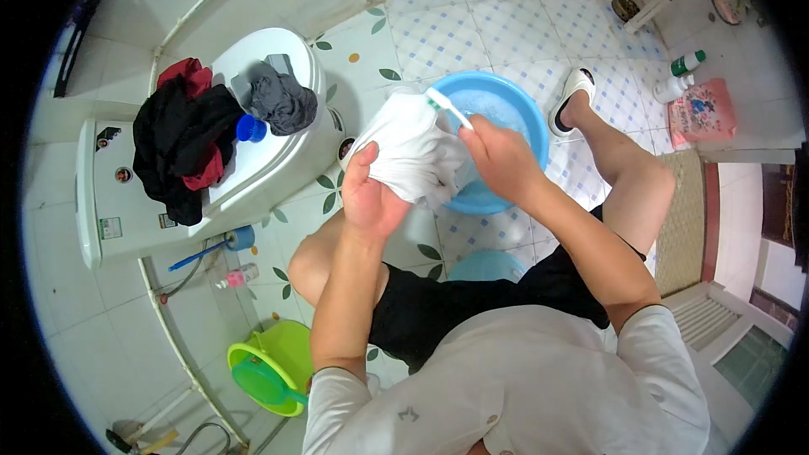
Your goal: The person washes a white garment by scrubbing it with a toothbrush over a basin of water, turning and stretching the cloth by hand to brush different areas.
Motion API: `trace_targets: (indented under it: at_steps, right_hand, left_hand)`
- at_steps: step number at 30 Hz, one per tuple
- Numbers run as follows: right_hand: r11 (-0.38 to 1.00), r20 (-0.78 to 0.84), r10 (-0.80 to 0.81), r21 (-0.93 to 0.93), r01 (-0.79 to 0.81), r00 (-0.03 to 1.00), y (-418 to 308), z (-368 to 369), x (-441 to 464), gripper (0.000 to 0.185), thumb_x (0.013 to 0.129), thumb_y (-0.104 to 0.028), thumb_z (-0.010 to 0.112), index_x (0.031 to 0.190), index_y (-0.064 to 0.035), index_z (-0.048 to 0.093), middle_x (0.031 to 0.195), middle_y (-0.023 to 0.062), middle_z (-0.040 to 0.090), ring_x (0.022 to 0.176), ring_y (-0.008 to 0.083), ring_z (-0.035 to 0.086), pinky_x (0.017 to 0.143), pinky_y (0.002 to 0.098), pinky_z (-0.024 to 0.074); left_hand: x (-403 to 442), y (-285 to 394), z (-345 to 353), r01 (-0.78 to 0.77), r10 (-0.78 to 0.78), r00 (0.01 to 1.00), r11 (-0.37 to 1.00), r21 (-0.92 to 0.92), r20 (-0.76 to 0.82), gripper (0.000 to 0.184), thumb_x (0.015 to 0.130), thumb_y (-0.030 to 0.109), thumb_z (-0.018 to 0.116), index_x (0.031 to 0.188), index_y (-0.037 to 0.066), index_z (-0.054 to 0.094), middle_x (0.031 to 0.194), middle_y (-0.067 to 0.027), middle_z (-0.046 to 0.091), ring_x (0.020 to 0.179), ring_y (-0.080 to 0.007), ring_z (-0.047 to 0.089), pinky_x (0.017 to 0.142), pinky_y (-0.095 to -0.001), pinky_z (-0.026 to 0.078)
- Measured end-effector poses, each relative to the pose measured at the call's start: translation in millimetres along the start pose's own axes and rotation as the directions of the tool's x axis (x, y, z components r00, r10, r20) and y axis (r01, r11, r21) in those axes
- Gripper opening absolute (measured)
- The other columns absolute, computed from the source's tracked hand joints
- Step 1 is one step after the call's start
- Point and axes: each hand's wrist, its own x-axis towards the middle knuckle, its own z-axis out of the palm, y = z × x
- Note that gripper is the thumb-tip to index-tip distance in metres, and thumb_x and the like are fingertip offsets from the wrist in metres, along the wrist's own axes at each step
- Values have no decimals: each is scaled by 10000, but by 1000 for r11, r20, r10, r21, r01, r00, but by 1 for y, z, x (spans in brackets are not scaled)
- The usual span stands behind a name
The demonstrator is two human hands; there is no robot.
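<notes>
A bunched white cloth is held up in my left hand, whose fingers and thumb wrap its left side and underside. My right hand grips a white brush by its handle. The brush head touches the top of the cloth. Behind and to the right of the cloth, a blue basin on the floor holds sudsy water, partly hidden by the cloth and my right hand.
On the closed toilet lid lie dark and red clothes, a grey cloth and a blue cup. A green bucket stands lower left. Bottles and a pink bag are at right.
</notes>
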Motion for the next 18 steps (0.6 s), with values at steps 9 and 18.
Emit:
trace_targets:
  at_steps: [9,18]
  right_hand:
    - [996,90,85,-9,-85,992,-7,-8,-3,226,983,-249,435,952,-34,498,677,225,566,672,434,565,565,484,407]
    - [998,25,-52,27,51,998,-9,-8,-2,229,950,-260,487,874,-44,491,668,191,588,624,427,574,552,506,443]
  left_hand:
    - [-2,1,0,-9,9,1000,999,-30,10,556,935,258,421,1383,-62,343,1408,-209,424,1306,-341,406,1108,-463,292]
    - [-2,1,0,-9,8,1000,1000,12,13,563,931,259,431,1385,-60,340,1402,-211,430,1300,-344,414,1104,-463,301]
